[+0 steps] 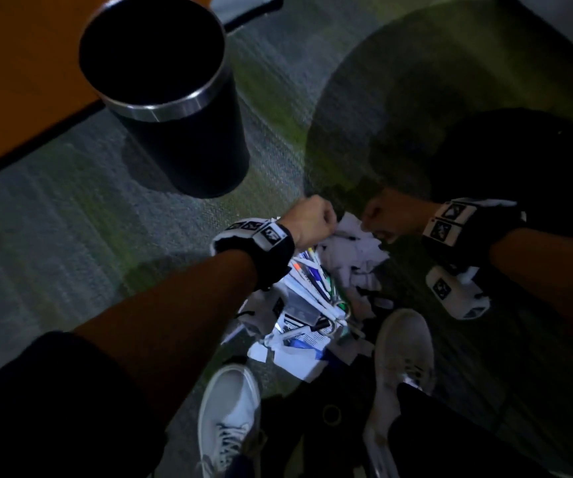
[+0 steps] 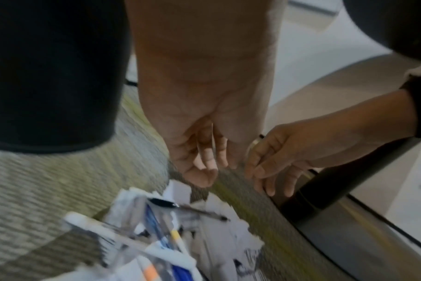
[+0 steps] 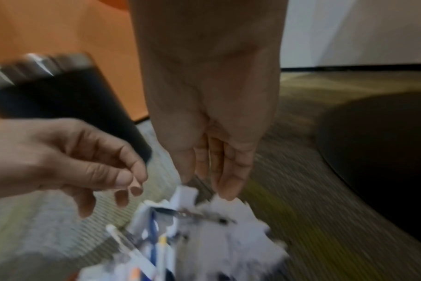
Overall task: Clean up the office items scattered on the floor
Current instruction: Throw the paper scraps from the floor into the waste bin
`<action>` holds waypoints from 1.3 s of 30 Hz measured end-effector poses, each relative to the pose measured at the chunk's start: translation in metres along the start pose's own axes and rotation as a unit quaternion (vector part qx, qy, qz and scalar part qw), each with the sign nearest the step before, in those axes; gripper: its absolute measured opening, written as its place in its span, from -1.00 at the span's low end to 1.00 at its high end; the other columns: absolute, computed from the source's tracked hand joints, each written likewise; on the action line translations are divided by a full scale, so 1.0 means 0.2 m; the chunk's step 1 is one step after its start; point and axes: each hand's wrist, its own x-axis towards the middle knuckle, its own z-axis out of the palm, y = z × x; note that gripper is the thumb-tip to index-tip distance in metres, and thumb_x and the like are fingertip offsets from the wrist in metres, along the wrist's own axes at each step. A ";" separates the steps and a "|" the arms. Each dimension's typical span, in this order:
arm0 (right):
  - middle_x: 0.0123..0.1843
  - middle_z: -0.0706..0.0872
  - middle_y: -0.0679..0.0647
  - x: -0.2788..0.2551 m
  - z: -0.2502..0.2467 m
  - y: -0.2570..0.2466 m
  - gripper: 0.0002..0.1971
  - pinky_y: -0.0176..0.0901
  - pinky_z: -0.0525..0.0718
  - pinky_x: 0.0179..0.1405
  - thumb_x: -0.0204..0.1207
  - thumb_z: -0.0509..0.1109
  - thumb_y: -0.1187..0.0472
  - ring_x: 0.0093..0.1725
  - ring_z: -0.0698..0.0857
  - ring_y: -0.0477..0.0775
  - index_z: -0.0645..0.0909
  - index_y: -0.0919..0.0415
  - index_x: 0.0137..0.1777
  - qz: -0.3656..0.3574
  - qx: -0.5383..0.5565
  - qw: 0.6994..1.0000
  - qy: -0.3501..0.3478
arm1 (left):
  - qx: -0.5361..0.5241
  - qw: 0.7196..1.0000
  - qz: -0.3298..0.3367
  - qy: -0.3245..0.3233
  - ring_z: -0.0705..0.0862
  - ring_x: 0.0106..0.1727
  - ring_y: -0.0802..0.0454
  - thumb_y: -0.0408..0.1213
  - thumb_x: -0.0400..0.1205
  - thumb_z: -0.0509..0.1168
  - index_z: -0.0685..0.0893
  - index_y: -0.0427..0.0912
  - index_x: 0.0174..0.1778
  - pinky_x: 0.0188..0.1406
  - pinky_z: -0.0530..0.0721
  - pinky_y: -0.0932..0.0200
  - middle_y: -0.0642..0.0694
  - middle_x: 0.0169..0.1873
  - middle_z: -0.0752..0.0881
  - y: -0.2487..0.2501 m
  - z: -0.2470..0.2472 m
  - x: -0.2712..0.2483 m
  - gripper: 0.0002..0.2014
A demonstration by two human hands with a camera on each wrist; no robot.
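Both hands hang over the pile of office items lying on the carpeted floor. The left hand has its fingers loosely curled and holds nothing, as the wrist views show. The right hand has its fingers extended downward, close together, fingertips just above the torn paper; it also grips nothing.

**Task items.** The pile sits directly beneath and behind both hands, between them and the person's shoes. It contains crumpled and torn white paper, several pens and markers, and a black pen lying across the paper nearest the fingertips.

**Hazards.**
- Mixed pile: a broad scoop is likely to gather pens together with scrap paper, so usable items could go into the bin.
- Loose fragments: small torn pieces may slip between extended fingers and scatter across the floor.
- Round pens may roll off when the paper under them is lifted.
- The shoes stand just beside the pile; a shift of the feet could trap or spread items.

**Containers.** A black cylindrical bin with a metal rim stands on the floor ahead of the left hand, well apart from the pile. Its interior reads as uniformly dark; contents cannot be determined. No other container is visible.
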 end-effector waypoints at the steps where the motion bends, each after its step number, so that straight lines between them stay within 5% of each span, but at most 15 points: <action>1: -0.31 0.60 0.32 0.03 0.02 0.07 -0.78 -0.01 0.67 -0.34 0.59 0.43 0.25 -0.30 0.60 0.22 0.63 0.44 -0.15 0.003 0.001 1.000 0.001 | 0.020 1.000 0.001 -0.008 0.74 0.01 -0.23 -0.31 0.62 0.33 0.74 -0.29 -0.05 -0.19 0.60 0.11 -0.29 -0.02 0.77 0.01 0.06 0.05 -0.87; 3: -0.35 0.57 0.33 0.11 0.08 0.19 -0.74 0.00 0.58 -0.37 0.58 0.45 0.21 -0.37 0.57 0.19 0.60 0.43 -0.21 0.004 -0.021 1.000 0.004 | 0.067 0.998 0.001 -0.014 0.68 0.17 -0.29 -0.31 0.62 0.31 0.66 -0.33 0.12 -0.12 0.55 0.12 -0.36 0.14 0.70 0.02 0.16 0.16 -0.78; 6: -0.53 0.35 0.17 0.21 0.17 0.33 -0.57 -0.04 0.36 -0.31 0.55 0.49 0.19 -0.52 0.33 0.09 0.41 0.37 -0.44 -0.019 -0.052 0.998 0.029 | 0.155 0.987 0.011 -0.026 0.57 0.39 -0.29 -0.35 0.63 0.28 0.55 -0.24 0.44 0.23 0.65 -0.05 -0.30 0.40 0.56 -0.04 0.28 0.29 -0.58; 8: -0.48 0.38 0.12 0.27 0.24 0.40 -0.57 -0.02 0.33 -0.28 0.47 0.56 0.11 -0.47 0.37 0.05 0.45 0.33 -0.43 -0.011 -0.047 0.996 0.070 | 0.203 0.979 0.000 -0.029 0.50 0.46 -0.29 -0.30 0.65 0.22 0.45 -0.16 0.55 0.33 0.59 -0.10 -0.26 0.50 0.46 -0.12 0.35 0.33 -0.51; 9: -0.33 0.52 0.18 0.30 0.28 0.41 -0.61 0.04 0.39 -0.25 0.41 0.60 0.01 -0.33 0.51 0.12 0.57 0.32 -0.25 0.006 -0.053 0.995 0.087 | 0.211 0.977 -0.017 -0.016 0.46 0.47 -0.30 -0.27 0.66 0.18 0.42 -0.11 0.57 0.31 0.54 -0.14 -0.23 0.51 0.42 -0.16 0.38 0.34 -0.50; 11: 0.26 0.53 0.29 0.34 0.36 0.45 -0.23 0.17 0.55 0.03 0.29 0.61 -0.21 0.20 0.53 0.37 0.51 0.26 0.37 0.061 -0.101 0.987 0.107 | 0.236 0.971 -0.033 0.022 0.43 0.43 -0.29 -0.28 0.67 0.09 0.43 -0.06 0.55 0.27 0.48 -0.25 -0.19 0.46 0.42 -0.22 0.42 0.34 -0.53; 14: 0.47 0.35 0.29 0.36 0.47 0.44 -0.11 0.21 0.46 0.26 0.24 0.66 -0.14 0.40 0.37 0.42 0.37 0.16 0.51 0.054 -0.088 0.981 0.164 | 0.295 0.955 -0.027 0.025 0.40 0.42 -0.31 -0.39 0.65 0.10 0.46 -0.20 0.50 0.30 0.41 -0.36 -0.26 0.44 0.42 -0.26 0.42 0.29 -0.55; 18: 0.39 0.50 0.35 0.36 0.52 0.43 -0.32 0.09 0.37 0.27 0.35 0.58 -0.06 0.35 0.43 0.35 0.52 0.29 0.39 0.005 -0.111 0.982 0.153 | 0.351 0.937 0.005 0.004 0.41 0.39 -0.30 -0.55 0.59 0.15 0.58 -0.28 0.32 0.26 0.43 -0.32 -0.19 0.33 0.52 -0.27 0.36 0.24 -0.62; 22: -0.15 0.62 0.25 0.32 0.50 0.42 -0.70 -0.21 0.27 -0.24 0.44 0.57 0.19 -0.17 0.50 0.07 0.69 0.48 -0.09 -0.084 -0.024 0.984 0.157 | 0.336 0.939 0.021 -0.068 0.60 0.31 -0.24 -0.49 0.58 0.18 0.72 -0.16 0.13 0.33 0.50 -0.24 -0.20 0.19 0.70 -0.24 0.30 0.21 -0.69; 25: -0.36 0.52 0.16 0.29 0.44 0.44 -0.74 -0.18 0.29 -0.37 0.44 0.56 0.28 -0.36 0.47 0.08 0.61 0.44 -0.32 -0.082 -0.001 0.984 0.158 | 0.303 0.950 0.024 -0.070 0.71 0.10 -0.34 -0.41 0.58 0.23 0.61 -0.20 -0.14 0.04 0.64 -0.14 -0.31 0.05 0.71 -0.20 0.27 0.21 -0.93; 30: -0.50 0.39 0.08 0.29 0.33 0.47 -0.67 -0.14 0.25 -0.47 0.44 0.57 0.20 -0.51 0.32 -0.07 0.57 0.43 -0.34 -0.087 -0.063 0.987 0.120 | 0.242 0.967 0.048 0.056 0.69 0.08 -0.39 -0.37 0.56 0.25 0.65 -0.34 0.14 -0.13 0.63 -0.08 -0.40 0.02 0.69 -0.16 0.25 0.36 -0.74; 34: -0.55 0.35 0.06 0.27 0.31 0.46 -0.71 -0.37 0.27 -0.54 0.37 0.58 0.29 -0.52 0.31 -0.01 0.52 0.33 -0.42 -0.123 -0.068 0.984 0.110 | 0.214 0.971 0.102 -0.008 0.53 0.38 -0.30 0.19 0.44 0.39 0.44 -0.07 0.52 0.29 0.55 -0.17 -0.26 0.39 0.56 -0.25 0.33 0.47 -0.24; 39: -0.36 0.64 0.20 0.30 0.33 0.43 -0.83 0.04 0.52 -0.29 0.36 0.59 0.27 -0.36 0.56 0.08 0.71 0.40 -0.27 -0.131 -0.033 0.987 0.084 | 0.149 0.985 0.065 -0.057 0.55 0.42 -0.18 0.00 0.37 0.56 0.44 -0.08 0.56 0.33 0.61 -0.04 -0.19 0.47 0.53 -0.32 0.45 0.43 -0.17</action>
